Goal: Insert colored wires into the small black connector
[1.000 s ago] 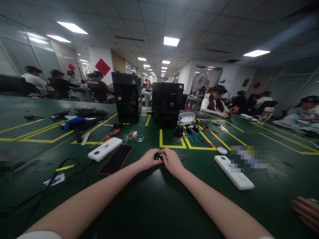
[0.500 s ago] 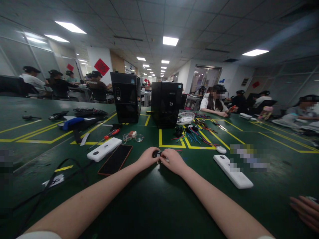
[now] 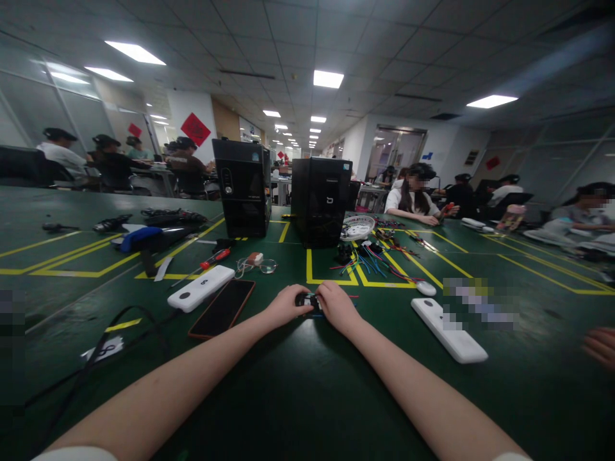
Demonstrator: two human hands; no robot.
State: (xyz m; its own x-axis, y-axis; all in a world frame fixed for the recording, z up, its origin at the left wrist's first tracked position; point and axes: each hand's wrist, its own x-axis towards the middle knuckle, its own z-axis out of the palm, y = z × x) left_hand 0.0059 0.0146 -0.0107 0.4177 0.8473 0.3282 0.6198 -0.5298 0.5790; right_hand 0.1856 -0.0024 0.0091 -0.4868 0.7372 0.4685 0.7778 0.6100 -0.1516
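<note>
My left hand [image 3: 285, 305] is closed, its thumb and fingers gripping the left end of a small black part [image 3: 307, 300] with a pale patch on it. Fingers of my right hand [image 3: 338, 308] are closed at the part's right end. Thin coloured wires come out past my right hand, a red one [image 3: 353, 296] among them. The part is held low over the green table [image 3: 269, 397]; the fingers hide its ends, so its exact kind does not show.
Left of my hands lie a phone [image 3: 225, 309], a white power bank [image 3: 202, 288], a red screwdriver [image 3: 215, 258] and glasses [image 3: 269, 266]. Two black computer towers [image 3: 243, 192] stand ahead. Loose wires [image 3: 369, 259], a white mouse [image 3: 426, 288] and another person's hand [image 3: 600, 346] are to the right.
My right hand has shifted slightly right and away from my left, so more of the black part shows between them. The other person's hand at the right edge has moved outward.
</note>
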